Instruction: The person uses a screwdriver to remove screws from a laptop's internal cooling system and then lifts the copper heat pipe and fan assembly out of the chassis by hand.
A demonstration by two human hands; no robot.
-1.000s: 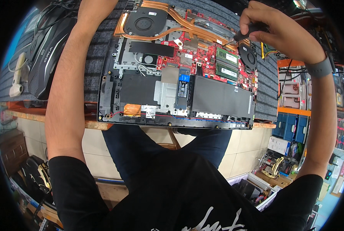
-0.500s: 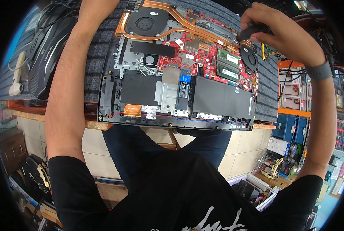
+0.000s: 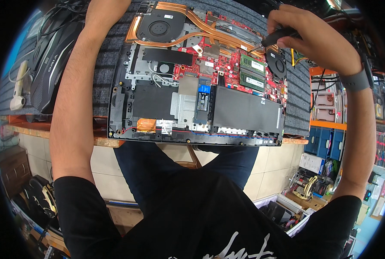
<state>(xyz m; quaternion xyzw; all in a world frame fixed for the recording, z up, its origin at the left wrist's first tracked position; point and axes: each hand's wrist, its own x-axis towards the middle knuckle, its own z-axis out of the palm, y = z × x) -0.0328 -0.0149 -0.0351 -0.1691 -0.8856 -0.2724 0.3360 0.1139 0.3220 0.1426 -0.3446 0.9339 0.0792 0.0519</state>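
pinched between thumb and curled fingers of my right hand [image 3: 312,38], the dark-handled screwdriver [image 3: 271,39] slants down and left, at the upper right of the frame. its tip comes down at the end of the copper pipes [image 3: 220,36], just beside the small fan [image 3: 276,63]; whether it sits in a screw is too small to tell. my left hand [image 3: 109,7] runs out past the top edge, upper left, so i cannot tell if its fingers are spread or closed on anything.

little has changed in the last second: the opened laptop [image 3: 153,137] has slid a touch leftward in view, perhaps only from my head turning, while the tip keeps to the same spot. i take that to mean the work there is not finished.

that laptop fills the upper middle of the frame, on the grey ridged mat [image 3: 298,103]. its shell holds the red board, two green memory sticks [image 3: 252,63], the large fan [image 3: 159,28] and a flat black battery [image 3: 244,108].

lower right, a white bin [image 3: 303,221] holds dark odds and ends. blue boxes [image 3: 319,141] stand above it, contents hidden. far left, brown drawers [image 3: 15,166] are closed.
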